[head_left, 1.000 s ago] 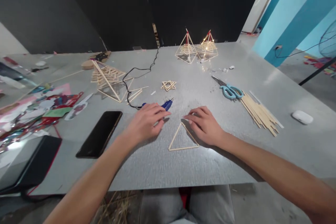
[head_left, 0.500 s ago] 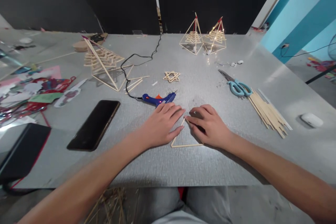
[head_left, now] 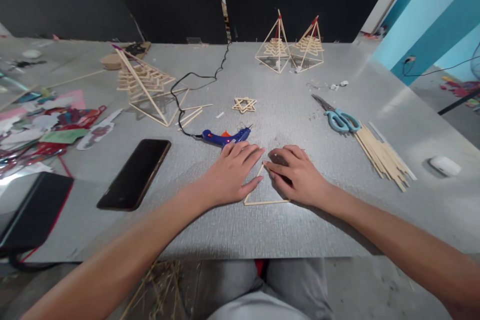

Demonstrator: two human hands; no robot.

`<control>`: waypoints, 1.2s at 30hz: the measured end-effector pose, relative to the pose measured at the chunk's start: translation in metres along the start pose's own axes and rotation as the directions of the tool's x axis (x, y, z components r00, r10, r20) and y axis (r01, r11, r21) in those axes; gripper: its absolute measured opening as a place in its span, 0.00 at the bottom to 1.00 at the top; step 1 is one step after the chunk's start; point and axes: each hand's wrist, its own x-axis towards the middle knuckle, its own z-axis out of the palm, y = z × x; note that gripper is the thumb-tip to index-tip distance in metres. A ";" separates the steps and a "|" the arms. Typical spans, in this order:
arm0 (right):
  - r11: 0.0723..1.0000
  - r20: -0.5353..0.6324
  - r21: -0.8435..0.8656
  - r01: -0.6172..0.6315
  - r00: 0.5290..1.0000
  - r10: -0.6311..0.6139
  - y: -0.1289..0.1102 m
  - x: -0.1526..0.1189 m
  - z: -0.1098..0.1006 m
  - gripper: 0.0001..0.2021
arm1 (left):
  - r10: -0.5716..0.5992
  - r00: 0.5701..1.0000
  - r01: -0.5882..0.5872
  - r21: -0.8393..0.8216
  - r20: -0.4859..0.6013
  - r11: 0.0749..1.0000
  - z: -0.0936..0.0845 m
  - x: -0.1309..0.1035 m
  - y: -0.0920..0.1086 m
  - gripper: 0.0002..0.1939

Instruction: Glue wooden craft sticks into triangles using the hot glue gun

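A small triangle of thin wooden sticks (head_left: 267, 203) lies flat on the table between my hands, its far corner pointing away from me. My left hand (head_left: 236, 172) rests over its left side, thumb and fingers holding the stick down. My right hand (head_left: 298, 175) covers the right side, with index finger and thumb pressed on the stick close to the far corner. Part of each side is hidden under the hands. Just beyond my left fingertips lies a blue hot glue gun (head_left: 228, 137). Farther back is a six-pointed stick star (head_left: 244, 105).
Blue-handled scissors (head_left: 339, 119) and a bundle of flat sticks (head_left: 378, 155) lie right, near a white case (head_left: 445, 165). A phone (head_left: 135, 174) lies left, beside paper scraps (head_left: 48, 130). Stick pyramids (head_left: 144, 87) stand behind; a black cord (head_left: 195, 76) crosses the table.
The view has tilted slightly. Both hands keep their places on the stick triangle. The small lights glowing in the back right pyramid no longer glow.
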 end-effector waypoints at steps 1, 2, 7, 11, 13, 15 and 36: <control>1.000 0.002 0.000 -0.004 1.000 0.004 0.000 0.000 0.000 0.18 | -0.003 1.000 0.003 -0.001 -0.001 1.000 0.000 0.000 0.000 0.32; 1.000 0.002 0.005 -0.010 1.000 0.009 0.000 0.000 0.001 0.18 | -0.008 1.000 0.008 -0.002 -0.004 1.000 0.001 -0.001 0.000 0.33; 0.990 -0.070 0.137 -0.044 0.996 0.054 0.004 0.000 0.000 0.20 | -0.009 1.000 0.009 -0.015 -0.016 1.000 -0.001 0.000 -0.001 0.32; 0.962 -0.124 0.268 -0.060 0.988 0.097 0.010 0.002 -0.005 0.18 | 0.007 1.000 -0.007 -0.064 -0.002 0.998 -0.007 0.000 -0.003 0.29; 0.951 -0.102 0.300 -0.070 0.989 0.105 0.011 0.001 -0.007 0.16 | 0.020 1.000 -0.018 -0.106 0.014 0.994 -0.010 -0.002 -0.007 0.31; 0.952 -0.064 0.300 -0.062 0.994 0.085 0.011 0.000 -0.008 0.17 | 0.037 0.998 -0.030 -0.147 0.043 0.989 -0.014 -0.004 -0.011 0.38; 0.976 0.154 0.217 -0.019 0.988 -0.015 0.005 -0.005 -0.010 0.43 | 0.054 0.981 -0.015 -0.203 0.186 0.979 -0.016 -0.013 -0.026 0.51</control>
